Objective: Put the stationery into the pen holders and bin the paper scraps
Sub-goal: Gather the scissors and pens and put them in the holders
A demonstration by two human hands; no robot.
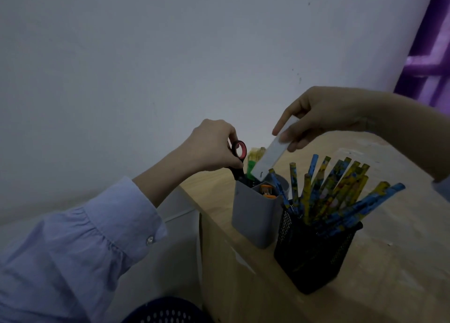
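My left hand (pixel 214 147) pinches the red-and-black handle of a pair of scissors (pixel 238 157), whose blades point down into the grey pen holder (pixel 255 220). My right hand (pixel 323 113) holds a clear plastic ruler (pixel 270 154) by its upper end, tilted, with its lower end over the grey holder's back. An orange item and a green-and-yellow item stand inside that holder. Beside it on the right, a black mesh pen holder (pixel 314 257) is packed with several yellow and blue patterned pencils (pixel 338 188).
Both holders stand near the left edge of a light wooden table (pixel 389 286). A white wall rises behind. A dark perforated basket rim (pixel 168 311) shows at the bottom, left of the table. A purple frame (pixel 433 62) is at top right.
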